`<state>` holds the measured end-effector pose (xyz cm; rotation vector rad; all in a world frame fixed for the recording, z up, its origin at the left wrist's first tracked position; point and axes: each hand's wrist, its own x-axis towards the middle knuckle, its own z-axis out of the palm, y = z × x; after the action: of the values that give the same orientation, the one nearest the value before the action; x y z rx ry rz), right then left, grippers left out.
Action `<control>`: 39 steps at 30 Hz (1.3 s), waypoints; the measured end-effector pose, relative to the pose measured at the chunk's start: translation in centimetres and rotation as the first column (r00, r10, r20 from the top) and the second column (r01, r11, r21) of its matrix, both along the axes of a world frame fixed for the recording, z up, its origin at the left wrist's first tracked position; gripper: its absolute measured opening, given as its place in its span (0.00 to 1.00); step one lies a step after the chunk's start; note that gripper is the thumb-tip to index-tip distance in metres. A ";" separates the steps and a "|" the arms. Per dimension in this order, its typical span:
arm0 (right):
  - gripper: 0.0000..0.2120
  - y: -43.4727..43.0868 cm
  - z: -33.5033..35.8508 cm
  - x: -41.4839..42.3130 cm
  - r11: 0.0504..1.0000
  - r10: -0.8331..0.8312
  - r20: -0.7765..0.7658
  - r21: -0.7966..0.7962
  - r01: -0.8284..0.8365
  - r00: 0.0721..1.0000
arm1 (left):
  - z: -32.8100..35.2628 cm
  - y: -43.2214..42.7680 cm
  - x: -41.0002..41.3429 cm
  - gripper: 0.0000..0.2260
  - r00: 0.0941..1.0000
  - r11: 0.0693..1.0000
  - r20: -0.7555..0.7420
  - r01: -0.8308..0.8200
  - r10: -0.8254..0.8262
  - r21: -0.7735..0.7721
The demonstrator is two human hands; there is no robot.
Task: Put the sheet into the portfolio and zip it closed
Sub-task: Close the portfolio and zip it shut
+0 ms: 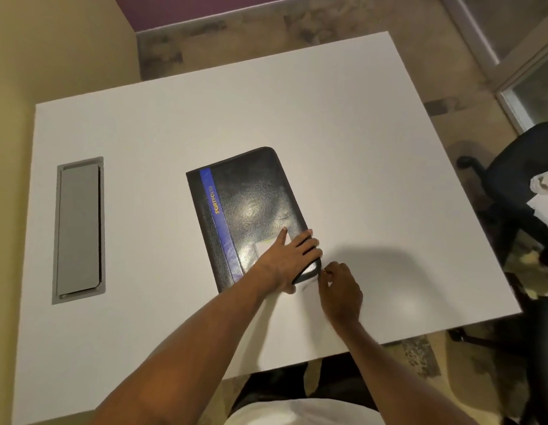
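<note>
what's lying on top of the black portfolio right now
The left hand lies flat on the portfolio, near its corner. It partly covers a pale label. The cover is shut, so the inside is hidden.

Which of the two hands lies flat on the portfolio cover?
The left hand lies flat on the portfolio, fingers spread at its near right corner. The right hand is beside that corner, on the table, fingertips pinched at the edge.

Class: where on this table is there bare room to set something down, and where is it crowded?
Free: between the grey hatch and portfolio; beyond the portfolio; the table's right side. Crowded: the portfolio's near corner, under left hand and right hand.
</note>
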<state>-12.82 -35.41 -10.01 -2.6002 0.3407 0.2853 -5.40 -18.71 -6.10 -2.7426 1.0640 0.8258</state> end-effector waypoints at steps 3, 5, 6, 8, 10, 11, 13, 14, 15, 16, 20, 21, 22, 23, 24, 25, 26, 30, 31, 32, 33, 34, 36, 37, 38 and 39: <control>0.08 -1.3 -0.3 2.2 0.999 0.048 0.023 0.024 -0.048 0.999 | -0.5 -0.2 -0.3 0.50 1.000 1.000 0.021 -0.015 0.016 -0.027; 0.07 -2.0 -0.5 3.8 0.995 0.086 0.025 0.047 -0.088 0.996 | -0.8 -0.3 -0.4 0.50 0.999 0.998 0.018 -0.031 0.032 -0.051; 0.06 -2.2 -0.6 4.7 0.992 0.110 0.026 0.054 -0.111 0.994 | -0.8 -0.5 -0.4 0.51 0.999 0.998 0.015 -0.042 0.043 -0.057; 0.06 -2.3 -0.5 6.6 0.985 0.163 0.028 0.056 -0.164 0.986 | -0.9 -0.7 -0.5 0.50 0.998 0.997 0.017 -0.056 0.057 -0.055; 0.05 -2.1 -0.3 8.5 0.973 0.218 0.035 0.063 -0.220 0.975 | -0.8 -0.9 -0.5 0.48 0.998 0.998 0.025 -0.051 0.051 -0.031; 0.05 -1.9 -0.2 9.6 0.966 0.248 0.042 0.068 -0.250 0.968 | -0.7 -0.9 -0.6 0.48 0.999 0.999 0.036 -0.038 0.038 -0.010; 0.05 -1.5 0.2 11.7 0.947 0.311 0.075 0.065 -0.316 0.948 | -0.7 -1.0 -0.5 0.46 0.998 0.999 0.064 -0.006 0.003 0.041; 0.05 -1.2 0.4 12.8 0.934 0.345 0.095 0.058 -0.351 0.934 | -0.7 -1.1 -0.5 0.45 0.997 0.998 0.070 0.010 -0.014 0.060; 0.06 -0.9 0.5 13.9 0.922 0.377 0.110 0.047 -0.383 0.920 | -0.7 -1.1 -0.4 0.44 0.997 0.997 0.070 0.023 -0.028 0.075; 0.06 -0.5 0.7 15.1 0.913 0.401 0.114 0.036 -0.407 0.909 | -0.7 -1.1 -0.3 0.43 0.997 0.996 0.065 0.030 -0.035 0.083; 0.07 1.4 1.1 19.1 0.904 0.424 0.087 0.020 -0.427 0.902 | -0.4 -1.1 -0.1 0.40 0.999 0.999 0.053 0.006 -0.009 0.053; 0.07 1.8 1.2 20.0 0.902 0.427 0.085 0.022 -0.430 0.900 | -0.4 -1.1 -0.1 0.38 0.999 0.999 0.047 0.000 -0.002 0.034; 0.08 2.3 1.3 20.8 0.899 0.433 0.084 0.026 -0.437 0.897 | -0.5 -1.1 -0.1 0.36 0.999 1.000 0.043 -0.002 0.001 0.019; 0.08 2.7 1.3 21.6 0.896 0.439 0.084 0.030 -0.443 0.895 | -0.5 -1.1 -0.1 0.35 0.999 1.000 0.039 0.001 -0.001 0.013; 0.08 3.0 1.3 22.4 0.894 0.443 0.082 0.033 -0.447 0.893 | -0.5 -1.2 -0.1 0.35 0.999 1.000 0.032 0.005 -0.006 0.017; 0.08 3.4 1.3 23.2 0.893 0.446 0.079 0.032 -0.449 0.892 | -0.5 -1.3 -0.1 0.36 1.000 1.000 0.023 0.007 -0.007 0.026; 0.08 3.7 1.2 24.0 0.892 0.449 0.076 0.027 -0.452 0.890 | -0.5 -1.4 -0.1 0.37 1.000 0.999 0.013 0.006 -0.006 0.033; 0.07 5.0 1.2 27.3 0.872 0.487 0.081 0.021 -0.490 0.870 | -0.4 -1.6 0.0 0.36 0.999 0.999 0.036 0.007 -0.009 0.044; 0.08 5.4 1.2 28.3 0.866 0.498 0.079 0.014 -0.500 0.864 | -0.4 -1.5 0.2 0.35 0.999 0.999 0.050 0.011 -0.013 0.036; 0.08 5.8 1.3 29.2 0.862 0.505 0.074 0.006 -0.507 0.860 | -0.4 -1.5 0.2 0.34 0.998 1.000 0.059 0.012 -0.014 0.026; 0.08 6.3 1.4 30.1 0.859 0.511 0.070 0.000 -0.512 0.857 | -0.4 -1.5 0.3 0.32 0.998 1.000 0.061 0.010 -0.011 0.017; 0.08 6.8 1.5 30.9 0.856 0.516 0.067 -0.006 -0.517 0.854 | -0.5 -1.4 0.2 0.29 0.997 1.000 0.073 0.006 -0.007 0.012; 0.09 7.8 1.7 32.5 0.848 0.530 0.058 -0.023 -0.530 0.846 | -1.1 -1.5 -0.1 0.20 0.994 1.000 0.109 0.004 -0.005 0.006; 0.09 8.2 1.7 33.2 0.842 0.539 0.054 -0.030 -0.538 0.841 | -1.6 -1.8 -0.3 0.16 0.994 1.000 0.106 0.008 -0.008 -0.001; 0.09 8.6 1.8 33.9 0.837 0.548 0.051 -0.034 -0.546 0.835 | -2.0 -2.0 -0.4 0.13 0.996 1.000 0.089 0.001 0.001 -0.022; 0.09 9.0 1.8 34.6 0.830 0.557 0.046 -0.038 -0.556 0.829 | -2.2 -2.1 -0.3 0.10 0.997 0.999 0.079 -0.015 0.019 -0.050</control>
<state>21.78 -26.40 -8.25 -2.6694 -0.4578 0.4047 -5.74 -20.80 -8.33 -2.8025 1.0614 0.6958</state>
